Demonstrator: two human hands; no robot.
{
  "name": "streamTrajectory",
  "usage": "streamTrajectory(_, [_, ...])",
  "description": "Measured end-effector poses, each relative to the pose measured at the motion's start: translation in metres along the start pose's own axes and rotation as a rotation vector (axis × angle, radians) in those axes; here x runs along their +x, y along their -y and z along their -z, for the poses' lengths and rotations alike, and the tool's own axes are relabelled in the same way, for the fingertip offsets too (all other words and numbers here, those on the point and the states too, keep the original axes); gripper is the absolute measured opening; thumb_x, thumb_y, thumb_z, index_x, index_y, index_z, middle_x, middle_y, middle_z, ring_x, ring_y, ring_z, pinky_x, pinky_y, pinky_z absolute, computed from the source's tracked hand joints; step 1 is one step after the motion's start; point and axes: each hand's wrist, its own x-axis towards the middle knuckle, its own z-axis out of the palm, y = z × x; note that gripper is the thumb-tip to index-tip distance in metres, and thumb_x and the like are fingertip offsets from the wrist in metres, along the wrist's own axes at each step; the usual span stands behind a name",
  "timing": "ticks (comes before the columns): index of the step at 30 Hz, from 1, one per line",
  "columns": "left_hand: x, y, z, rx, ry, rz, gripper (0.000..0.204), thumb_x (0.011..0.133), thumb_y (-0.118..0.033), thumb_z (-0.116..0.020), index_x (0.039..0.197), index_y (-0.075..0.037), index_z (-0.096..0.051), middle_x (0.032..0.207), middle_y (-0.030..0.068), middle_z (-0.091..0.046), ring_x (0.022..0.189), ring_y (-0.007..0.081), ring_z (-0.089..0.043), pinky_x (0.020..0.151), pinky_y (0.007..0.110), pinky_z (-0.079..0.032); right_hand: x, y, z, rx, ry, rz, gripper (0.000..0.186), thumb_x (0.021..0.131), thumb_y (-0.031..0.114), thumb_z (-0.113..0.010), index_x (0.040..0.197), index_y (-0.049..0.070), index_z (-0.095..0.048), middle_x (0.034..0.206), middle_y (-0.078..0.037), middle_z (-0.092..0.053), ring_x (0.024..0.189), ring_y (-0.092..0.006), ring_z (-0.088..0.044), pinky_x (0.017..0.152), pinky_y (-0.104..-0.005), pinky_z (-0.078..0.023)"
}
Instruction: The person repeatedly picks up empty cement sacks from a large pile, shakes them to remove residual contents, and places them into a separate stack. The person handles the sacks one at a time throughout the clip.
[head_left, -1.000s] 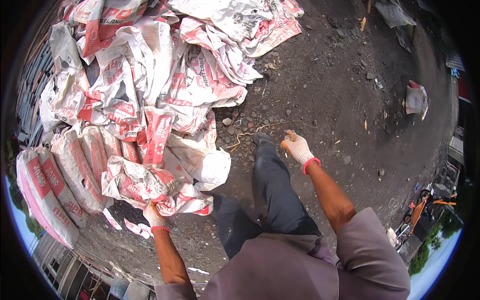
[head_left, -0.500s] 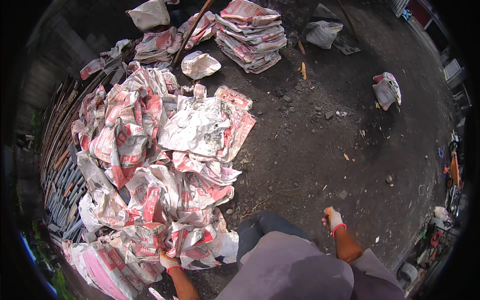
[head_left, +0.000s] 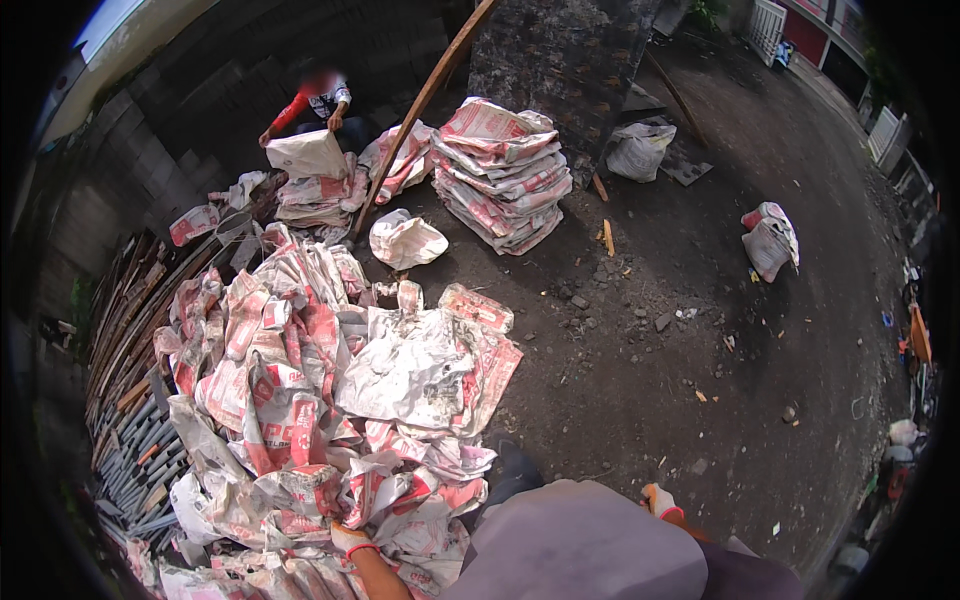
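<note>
We are looking down on dark, stony ground (head_left: 600, 400), across whose left side a large heap of crumpled red-and-white bags (head_left: 300, 420) is spreading. Beyond the heap, a dark panel (head_left: 560, 75) is standing upright, and along the heap's left edge a pile of pipes and rods (head_left: 155, 450) is lying. Just in front of the panel, a tall stack of flattened bags (head_left: 500, 180) is rising; to its left, a brown wooden pole (head_left: 425, 110) is slanting. Behind the heap, a co-worker (head_left: 320, 105) with a red sleeve is handling a pale bag (head_left: 306, 155) above a lower stack (head_left: 320, 200). Between the heap and the two stacks, an open-mouthed white bag (head_left: 407, 242) is resting, while a lone bag (head_left: 770, 243) is sitting well apart on the right. At the heap's near end, we are gripping the lower edge of a crumpled bag (head_left: 310, 490) with our gloved left hand (head_left: 350, 540). Our gloved right hand (head_left: 660, 502) is hanging over the ground beside our shirt (head_left: 590, 545); we are unable to tell whether its fingers are open or curled. Smallest, a wood scrap (head_left: 608, 238) is lying near the tall stack.
</note>
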Motion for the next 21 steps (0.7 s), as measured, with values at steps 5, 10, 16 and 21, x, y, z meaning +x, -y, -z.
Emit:
streamTrajectory(5, [0.041,-0.047,-0.088,-0.782,-0.231,0.419,0.018,0.081,-0.017,-0.062,0.089,0.000,-0.061,0.090,0.0069,-0.054,0.082,0.0225,-0.054,0.077,0.043,-0.048,-0.034,0.118,-0.075,-0.196,0.105,0.230,0.027,0.087,0.035,-0.061,0.090,0.009,-0.056,0.076,-0.008,-0.056,0.061,-0.0227,-0.057,0.049,-0.0362,-0.045])
streamTrajectory(10, [0.108,-0.093,-0.135,-0.807,-0.287,0.517,0.032,0.079,-0.018,-0.065,0.105,-0.001,-0.060,0.108,0.0119,-0.055,0.098,0.0286,-0.055,0.091,0.052,-0.045,-0.036,0.169,-0.115,-0.322,0.095,0.246,0.027,0.088,0.036,-0.060,0.092,0.010,-0.057,0.078,-0.009,-0.057,0.064,-0.0251,-0.058,0.052,-0.0376,-0.046])
streamTrajectory(16, [0.128,-0.155,-0.194,-0.914,-0.374,0.530,0.013,0.080,-0.008,-0.066,0.089,-0.001,-0.061,0.089,0.0053,-0.054,0.079,0.0205,-0.054,0.074,0.040,-0.047,0.019,0.224,-0.145,-0.538,0.056,0.274,0.028,0.089,0.038,-0.058,0.095,0.010,-0.057,0.080,-0.010,-0.060,0.067,-0.0280,-0.059,0.054,-0.0393,-0.047])
streamTrajectory(21, [0.120,-0.206,-0.247,-0.848,-0.440,0.500,0.018,0.076,-0.008,-0.065,0.091,0.002,-0.062,0.091,0.0094,-0.058,0.078,0.0243,-0.059,0.073,0.044,-0.051,0.070,0.308,-0.179,-0.894,0.080,0.443,0.029,0.090,0.039,-0.056,0.097,0.011,-0.058,0.082,-0.011,-0.062,0.070,-0.0305,-0.060,0.057,-0.0408,-0.047])
